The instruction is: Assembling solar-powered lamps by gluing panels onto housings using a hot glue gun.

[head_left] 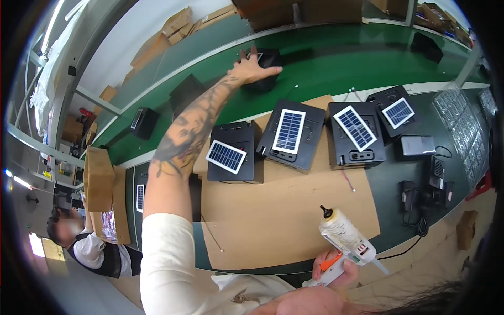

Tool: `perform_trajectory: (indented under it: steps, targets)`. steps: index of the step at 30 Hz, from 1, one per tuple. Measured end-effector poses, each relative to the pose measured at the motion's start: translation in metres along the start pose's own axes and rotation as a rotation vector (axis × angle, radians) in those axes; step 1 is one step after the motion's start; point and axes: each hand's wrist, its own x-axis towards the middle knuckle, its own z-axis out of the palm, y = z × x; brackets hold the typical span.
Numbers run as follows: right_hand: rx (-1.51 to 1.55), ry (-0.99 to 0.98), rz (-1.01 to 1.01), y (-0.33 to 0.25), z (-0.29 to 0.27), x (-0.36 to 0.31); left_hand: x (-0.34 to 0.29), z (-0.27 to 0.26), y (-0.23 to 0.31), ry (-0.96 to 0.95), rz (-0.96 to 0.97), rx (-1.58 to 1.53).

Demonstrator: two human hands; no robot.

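My left hand [254, 69] reaches far out, its fingers spread over a black box [269, 84] on the green conveyor belt. Whether the fingertips touch the box is hard to tell. Near the table's front edge my right hand [344, 272] is wrapped round the handle of a white hot glue gun [344, 236] with an orange trigger, its black nozzle tilted up and leftward. Across the table stand black boxes, each topped by a small solar panel: one [234, 173] beside my left forearm, one [299, 157] in the middle, two [362, 156] [391, 93] farther right.
A cardboard sheet [289, 220] covers the table's middle. At right lie power adapters [408, 197], a grey box [418, 145] and clear plastic trays [462, 126]. More black boxes [143, 123] [426, 48] sit on the belt. Another person [100, 252] works at far left beside cardboard boxes [100, 178].
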Motion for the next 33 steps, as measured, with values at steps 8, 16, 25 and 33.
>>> perform_trajectory:
  steps: [8, 16, 25, 33]
  targets:
    - [0.013, 0.065, -0.08, 0.008, 0.01, 0.002, -0.031, -0.037, 0.012, 0.045, -0.088, 0.081]
    - [0.1, -0.04, -0.201, 0.014, -0.002, 0.009, -0.176, -0.178, 0.009, 0.112, 0.441, -0.001]
    - [-0.009, 0.067, -0.279, 0.01, 0.008, 0.013, -0.416, -0.186, 0.013, -0.309, 0.734, 0.136]
    - [-0.222, -0.046, -0.232, 0.007, 0.014, 0.016, -0.477, -0.073, -0.012, -0.318, 0.639, -0.089]
